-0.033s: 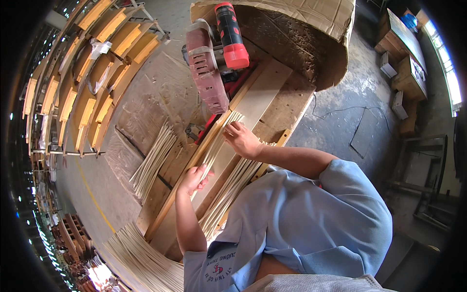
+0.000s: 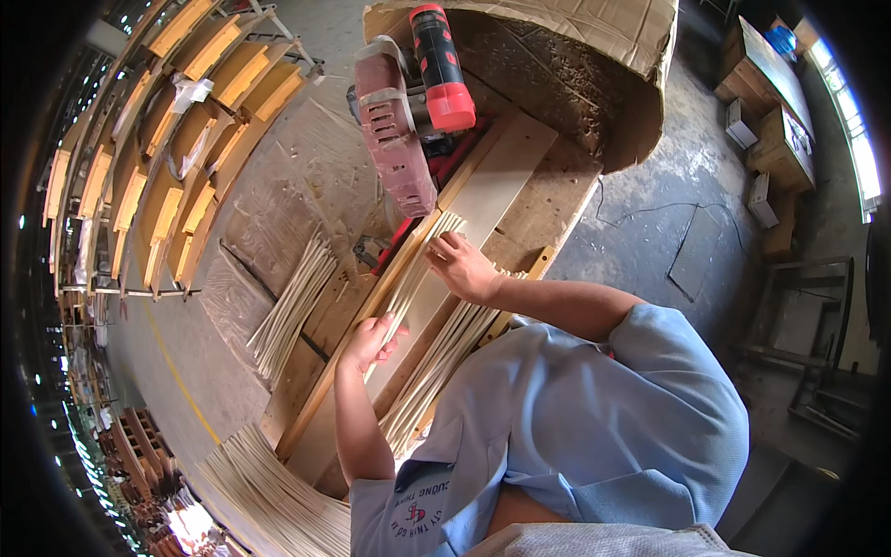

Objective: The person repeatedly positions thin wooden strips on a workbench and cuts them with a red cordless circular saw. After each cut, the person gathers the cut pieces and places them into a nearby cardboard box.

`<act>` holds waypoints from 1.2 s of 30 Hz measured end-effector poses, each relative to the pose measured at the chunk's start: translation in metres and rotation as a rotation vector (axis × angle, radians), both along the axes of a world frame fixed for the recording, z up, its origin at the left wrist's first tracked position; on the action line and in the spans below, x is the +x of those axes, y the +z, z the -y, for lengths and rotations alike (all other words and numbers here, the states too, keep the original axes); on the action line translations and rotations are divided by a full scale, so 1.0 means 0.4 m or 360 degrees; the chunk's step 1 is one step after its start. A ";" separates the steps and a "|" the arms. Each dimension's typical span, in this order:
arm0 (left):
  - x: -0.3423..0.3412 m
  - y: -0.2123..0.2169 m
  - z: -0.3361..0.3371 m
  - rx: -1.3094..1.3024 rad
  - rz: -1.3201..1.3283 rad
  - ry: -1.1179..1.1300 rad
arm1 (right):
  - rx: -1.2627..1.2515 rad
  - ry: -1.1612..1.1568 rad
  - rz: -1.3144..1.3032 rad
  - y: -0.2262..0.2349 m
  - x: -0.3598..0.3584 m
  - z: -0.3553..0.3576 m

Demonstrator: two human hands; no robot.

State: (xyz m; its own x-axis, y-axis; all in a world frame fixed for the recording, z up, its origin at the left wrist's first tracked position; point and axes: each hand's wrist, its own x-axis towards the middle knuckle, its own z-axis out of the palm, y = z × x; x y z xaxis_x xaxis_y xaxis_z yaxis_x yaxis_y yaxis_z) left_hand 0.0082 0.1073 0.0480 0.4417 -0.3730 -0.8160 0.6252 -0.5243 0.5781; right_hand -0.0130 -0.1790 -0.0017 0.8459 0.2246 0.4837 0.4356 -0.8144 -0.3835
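A small bundle of thin pale wooden strips (image 2: 405,291) lies lengthwise along a wooden fence on the saw bench. My left hand (image 2: 371,343) is closed round the near part of the bundle, thumb on top. Toward the far end, my right hand (image 2: 457,266) has its fingers bent down on the same strips, close to their tips. Just beyond those tips stands a power saw with a dusty reddish guard (image 2: 394,139) and a black and red handle (image 2: 444,70). Whether its blade turns does not show.
More strips (image 2: 441,357) lie beside my body, another pile (image 2: 295,306) sits left of the fence, and a large stack (image 2: 269,492) is at lower left. A cardboard box (image 2: 594,37) with sawdust stands behind the saw. A rack of curved wooden parts (image 2: 167,200) is at far left.
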 end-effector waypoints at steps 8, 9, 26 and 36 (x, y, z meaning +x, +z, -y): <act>0.015 0.004 0.003 -0.0022 0.0102 -0.0029 | -0.0008 -0.0031 -0.0005 -0.006 0.009 0.001; 0.014 0.003 0.001 -0.0025 0.0111 -0.0032 | 0.0003 -0.0034 -0.0023 -0.004 0.008 -0.001; -0.007 -0.006 0.019 0.0071 0.0393 0.0002 | -0.0410 -0.0125 -0.0492 0.020 -0.037 -0.011; -0.071 -0.011 0.048 0.1060 0.1822 -0.0234 | -0.0383 -0.0044 -0.0664 0.045 -0.030 -0.018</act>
State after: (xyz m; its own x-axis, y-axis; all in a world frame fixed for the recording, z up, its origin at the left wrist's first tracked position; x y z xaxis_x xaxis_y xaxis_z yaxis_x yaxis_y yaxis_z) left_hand -0.0203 0.0881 0.0437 0.9864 -0.1534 -0.0584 -0.1243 -0.9304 0.3449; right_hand -0.0248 -0.1716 0.0164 0.9640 0.2630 0.0388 0.2614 -0.9107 -0.3199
